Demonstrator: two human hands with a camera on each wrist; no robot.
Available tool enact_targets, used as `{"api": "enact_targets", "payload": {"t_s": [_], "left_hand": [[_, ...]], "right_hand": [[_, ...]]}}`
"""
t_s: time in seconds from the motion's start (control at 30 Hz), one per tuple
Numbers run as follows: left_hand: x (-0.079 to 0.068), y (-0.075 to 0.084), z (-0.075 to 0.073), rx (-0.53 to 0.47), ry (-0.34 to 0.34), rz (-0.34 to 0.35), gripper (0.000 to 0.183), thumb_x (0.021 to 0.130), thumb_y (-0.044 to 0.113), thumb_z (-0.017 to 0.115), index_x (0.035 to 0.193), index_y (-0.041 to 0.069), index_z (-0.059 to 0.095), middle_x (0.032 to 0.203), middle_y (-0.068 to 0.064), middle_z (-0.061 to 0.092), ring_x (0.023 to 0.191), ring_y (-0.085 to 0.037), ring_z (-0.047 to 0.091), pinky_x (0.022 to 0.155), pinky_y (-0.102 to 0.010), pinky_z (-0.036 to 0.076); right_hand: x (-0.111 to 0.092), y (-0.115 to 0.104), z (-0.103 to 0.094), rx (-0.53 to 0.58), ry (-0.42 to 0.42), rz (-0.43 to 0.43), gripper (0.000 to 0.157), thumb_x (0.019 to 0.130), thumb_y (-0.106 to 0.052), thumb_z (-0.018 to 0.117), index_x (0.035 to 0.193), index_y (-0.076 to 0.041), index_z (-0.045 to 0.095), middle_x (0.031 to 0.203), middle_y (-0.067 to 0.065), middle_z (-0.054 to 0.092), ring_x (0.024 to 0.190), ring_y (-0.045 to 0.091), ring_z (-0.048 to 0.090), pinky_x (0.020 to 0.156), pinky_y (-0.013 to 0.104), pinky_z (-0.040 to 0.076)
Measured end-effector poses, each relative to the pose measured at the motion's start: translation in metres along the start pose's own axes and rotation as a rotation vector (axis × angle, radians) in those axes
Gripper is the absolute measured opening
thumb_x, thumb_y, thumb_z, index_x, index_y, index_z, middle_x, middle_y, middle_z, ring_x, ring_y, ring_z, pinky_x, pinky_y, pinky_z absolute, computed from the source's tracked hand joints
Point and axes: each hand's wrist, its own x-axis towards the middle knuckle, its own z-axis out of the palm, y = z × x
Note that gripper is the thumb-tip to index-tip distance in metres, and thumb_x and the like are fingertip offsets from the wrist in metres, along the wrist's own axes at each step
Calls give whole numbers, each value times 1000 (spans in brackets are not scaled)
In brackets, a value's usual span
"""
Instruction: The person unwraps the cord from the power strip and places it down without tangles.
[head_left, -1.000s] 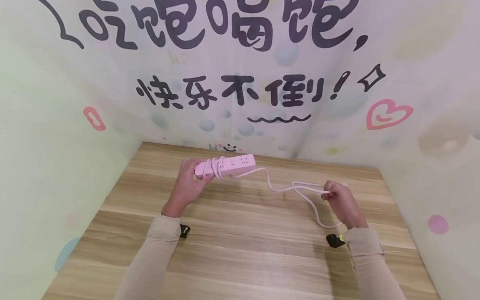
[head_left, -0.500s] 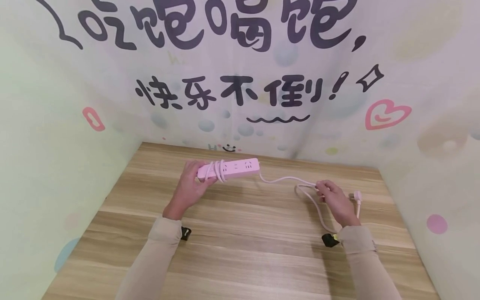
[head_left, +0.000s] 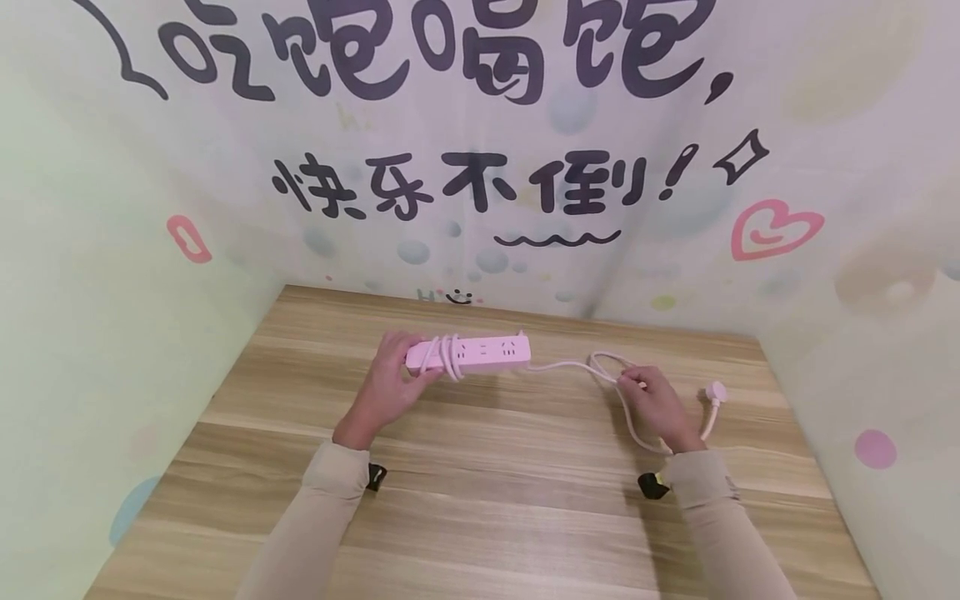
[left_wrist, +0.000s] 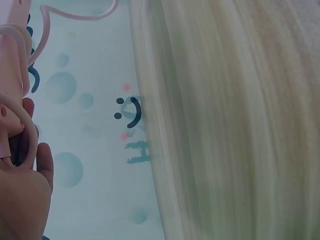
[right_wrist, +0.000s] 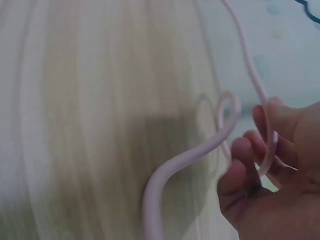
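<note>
My left hand (head_left: 392,385) grips the left end of a pink power strip (head_left: 491,352), holding it raised over the table with its socket face showing. Several turns of its pink cord (head_left: 447,358) wrap the strip close to my fingers. From the strip's right end the cord runs across to my right hand (head_left: 658,406), which pinches it between thumb and fingers. In the right wrist view a small loop of cord (right_wrist: 229,102) hangs beside the curled fingers (right_wrist: 242,152). Past the right hand, the plug (head_left: 716,392) stands at the cord's free end.
The wood-grain table (head_left: 495,500) ends at a back wall (head_left: 480,267) printed with dark lettering. Side walls close in at left (head_left: 90,333) and right (head_left: 885,367). A black wrist mount (head_left: 653,486) sits below the right sleeve.
The power strip and left hand have shifted right and slightly toward me. My right hand has moved left along the cord, and the plug now shows beyond it.
</note>
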Motion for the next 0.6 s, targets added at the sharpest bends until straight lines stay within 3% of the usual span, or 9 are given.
{"api": "enact_targets", "payload": {"t_s": [0.17,0.37,0.6], "left_hand": [[-6,0,3,17,-10,19,45,87,19,81,124,2,62,116,-10,63,110,-24,50,90,-42,49],[-17,0,10,49,-82,-15,47,88,28,80,126,7,62,121,-6,65,114,-21,49,96,-44,49],[-25,-2,15,49,-85,-11,48,88,30,80,126,8,63,120,-4,68,109,-18,49,92,-40,48]], "right_hand": [[4,4,5,-126,71,-41,27,106,-15,53,110,8,68,114,26,60,107,36,56,92,46,44],[7,10,11,-205,74,-58,24,104,-15,56,108,6,68,110,24,59,104,38,57,95,54,45],[10,8,17,-290,84,-121,17,100,-12,62,102,3,70,106,23,62,101,39,61,93,56,47]]}}
